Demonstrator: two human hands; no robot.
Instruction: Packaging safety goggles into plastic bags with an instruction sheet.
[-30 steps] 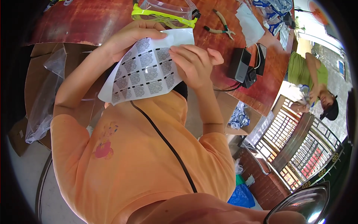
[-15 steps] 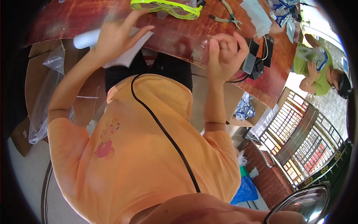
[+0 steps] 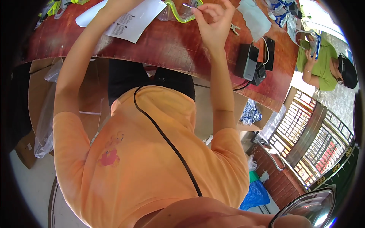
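Observation:
Bright yellow-green goggles [image 3: 175,13] with a clear lens lie at the table's top edge, partly out of view. Beside them is my right hand [image 3: 213,23], thumb and forefinger pinched at a small, thin, pale piece [image 3: 187,5] too small to name. My left hand [image 3: 121,4] reaches past the top edge over a printed white sheet [image 3: 131,27]; its fingers are cut off, so what it touches is hidden. The sheet lies on the table with its left end curled up.
On the red wooden table [image 3: 182,45] are pliers [image 3: 235,29], a pale cloth-like sheet [image 3: 255,19], a black box-shaped device [image 3: 246,60] with cables, and blue-framed goggles [image 3: 282,17]. More yellow-green goggles [image 3: 57,7] sit far left. A person in green [image 3: 323,64] handles goggles at right.
My left hand has moved up and away from me, over the sheet, which now lies flatter. My right hand has moved up and left to the goggles, with a small piece at its fingertips.

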